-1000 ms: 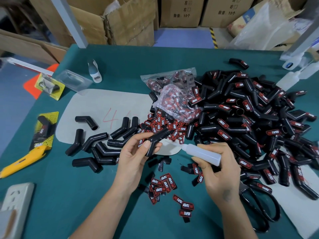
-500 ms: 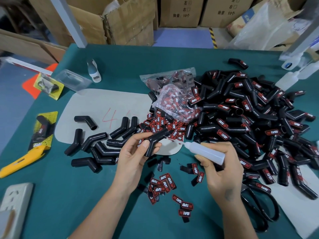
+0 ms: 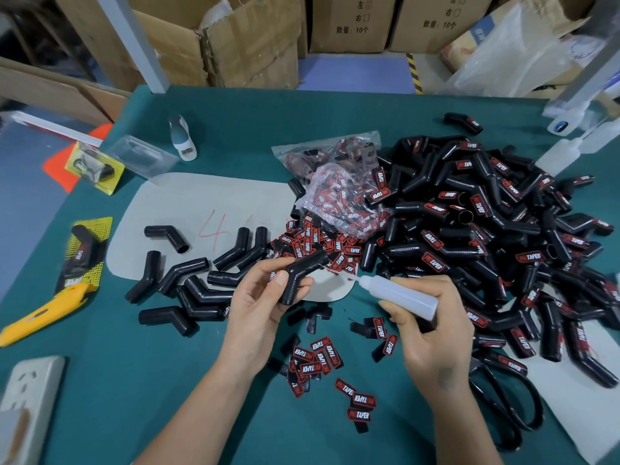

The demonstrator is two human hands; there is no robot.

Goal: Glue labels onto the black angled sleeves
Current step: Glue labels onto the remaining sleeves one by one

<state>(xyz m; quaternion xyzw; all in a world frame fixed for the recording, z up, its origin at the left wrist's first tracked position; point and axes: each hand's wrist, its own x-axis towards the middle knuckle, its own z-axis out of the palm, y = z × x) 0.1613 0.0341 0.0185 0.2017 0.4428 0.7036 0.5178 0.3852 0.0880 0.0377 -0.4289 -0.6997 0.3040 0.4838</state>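
Left hand (image 3: 260, 303) pinches one black angled sleeve (image 3: 301, 275) at its bend, thumb on the near face, fingers curled behind; the sleeve is held clear of the green tabletop (image 3: 141, 380), its upper arm slanting up and away toward the right hand. Right hand (image 3: 427, 333) grips a translucent glue bottle (image 3: 401, 295), fingers wrapped round the body, thumb beneath. The nozzle points at the left hand, its tip just beside the sleeve's upper end; contact cannot be told.

Beyond the left hand's outer side: a cluster of unlabelled sleeves (image 3: 188, 283), partly on a pale sheet (image 3: 188, 203) with a red mark. Beyond the two hands: a loose heap of red-and-black labels (image 3: 313, 243), and past it a clear bag of labels (image 3: 342, 203). Nearer the person, between the wrists: scattered labels (image 3: 318, 359) lying flat on the tabletop.

Past and outward of the right hand: a large pile of labelled sleeves (image 3: 486, 229). Under the right wrist's outer side, black-handled scissors (image 3: 510, 414).

Far outward of the left hand: a yellow utility knife (image 3: 43, 313) near the tabletop edge, and a carded packaged sleeve (image 3: 84, 253) just beyond it.
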